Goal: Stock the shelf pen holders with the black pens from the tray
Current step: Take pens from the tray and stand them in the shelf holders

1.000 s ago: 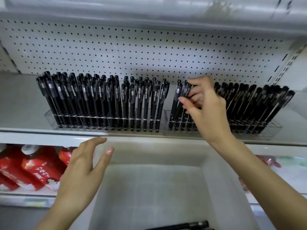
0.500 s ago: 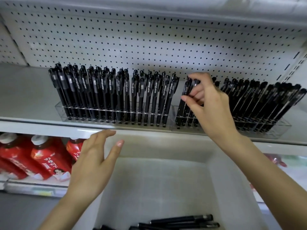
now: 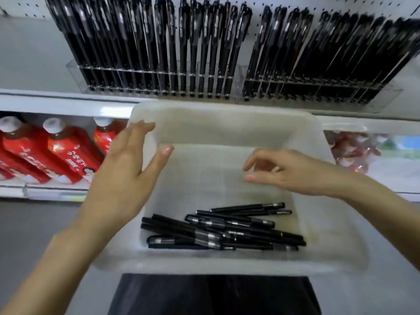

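Note:
A white plastic tray (image 3: 227,114) sits below the shelf edge, with several loose black pens (image 3: 222,230) lying in its near half. On the shelf above, two clear pen holders stand side by side: the left holder (image 3: 75,71) and the right holder (image 3: 386,96), both packed with upright black pens (image 3: 204,46). My left hand (image 3: 127,171) hovers over the tray's left rim, fingers straight and spread, holding nothing. My right hand (image 3: 288,171) is over the tray's middle, fingers loosely bent, empty, above the pens.
Red bottles (image 3: 56,153) with white caps lie on the lower shelf at the left. Packaged goods (image 3: 354,151) fill the lower shelf at the right. A white pegboard backs the upper shelf. My dark clothing (image 3: 213,294) shows below the tray.
My right hand left the pens in the right holder and came down over the tray, empty. The view tilted down, showing the tray's pens. My left hand stayed by the tray's left rim.

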Motion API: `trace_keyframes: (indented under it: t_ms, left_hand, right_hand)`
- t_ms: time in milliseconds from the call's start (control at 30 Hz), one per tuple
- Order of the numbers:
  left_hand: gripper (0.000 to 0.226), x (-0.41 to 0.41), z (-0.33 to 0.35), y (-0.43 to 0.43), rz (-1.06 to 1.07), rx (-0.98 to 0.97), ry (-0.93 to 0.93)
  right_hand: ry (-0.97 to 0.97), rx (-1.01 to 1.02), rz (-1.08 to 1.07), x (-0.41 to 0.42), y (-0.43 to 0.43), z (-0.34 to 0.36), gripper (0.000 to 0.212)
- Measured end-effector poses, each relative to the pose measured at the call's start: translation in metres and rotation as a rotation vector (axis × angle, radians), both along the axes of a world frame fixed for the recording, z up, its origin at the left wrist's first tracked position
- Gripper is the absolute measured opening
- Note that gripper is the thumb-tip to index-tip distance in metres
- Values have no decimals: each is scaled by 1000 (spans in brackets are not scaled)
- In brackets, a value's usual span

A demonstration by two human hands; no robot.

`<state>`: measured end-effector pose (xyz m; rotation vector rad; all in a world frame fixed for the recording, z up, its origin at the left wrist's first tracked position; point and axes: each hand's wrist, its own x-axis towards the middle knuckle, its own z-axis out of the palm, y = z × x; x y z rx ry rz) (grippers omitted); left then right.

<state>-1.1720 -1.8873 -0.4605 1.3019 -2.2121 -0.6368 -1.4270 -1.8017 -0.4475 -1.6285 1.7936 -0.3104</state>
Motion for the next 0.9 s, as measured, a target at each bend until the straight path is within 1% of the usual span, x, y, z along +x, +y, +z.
trace_keyframes:
  t_ms: [33, 100, 200, 233, 333, 567, 733, 833, 900]
  left_hand:
    - [63, 5, -1, 7, -12, -1, 0]
    - [66, 11, -3, 17, -19, -5, -14]
    - [70, 15, -7, 26, -21, -19, -63]
    - [70, 15, -7, 27, -22, -35, -77]
    - [70, 15, -9, 27, -14, -51, -100]
    - [63, 14, -6, 32, 8, -45, -131]
    - [62, 12, -3, 34, 12, -40, -138]
    - [62, 11, -2, 34, 2, -43, -149]
    - [62, 12, -2, 33, -7, -44, -182]
  right_hand:
    - [48, 65, -4, -3, 7, -12, 47]
    - [108, 130, -55, -5, 18, -28, 39]
    - [187, 129, -65, -2, 27, -40, 37]
    - [178, 137, -58, 1, 28, -42, 37]
    - [62, 237, -55, 11, 32, -44, 38]
    - [-95, 278, -100, 13, 34, -50, 37]
    - [-139, 201, -107, 13, 32, -52, 20]
    - [-151, 128, -143, 13, 30, -49, 16]
    - [-194, 91, -199, 13, 29, -44, 15]
